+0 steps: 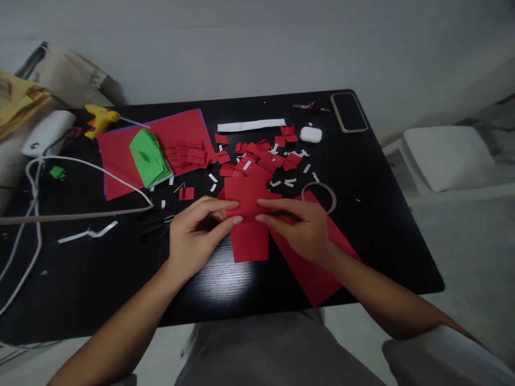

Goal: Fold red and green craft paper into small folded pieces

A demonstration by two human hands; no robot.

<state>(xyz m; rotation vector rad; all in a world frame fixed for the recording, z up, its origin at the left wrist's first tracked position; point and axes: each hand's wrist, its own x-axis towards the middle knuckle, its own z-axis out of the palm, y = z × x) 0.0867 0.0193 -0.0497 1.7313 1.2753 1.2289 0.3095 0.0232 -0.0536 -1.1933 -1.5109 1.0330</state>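
Between my two hands, over the middle of the black table, is a strip of red paper (250, 241) with a crease across it. My left hand (197, 228) pinches its left edge between thumb and forefinger. On the opposite edge, the thumb and fingers of my right hand (303, 225) pinch it at the same height. Beneath my right hand lies a larger red sheet (317, 276), slanting toward the front edge. Small folded red paper pieces (257, 153) and white scraps are heaped just beyond the strip.
A green paper stack (148, 158) rests on a large red sheet (116, 155) at left, near a yellow glue gun (100, 118). Dark-handled scissors (155, 228), a tape ring (332, 195), an earbud case (311, 134), keys (310, 107) and a phone (348, 112) lie around. A cable (80, 217) crosses the left.
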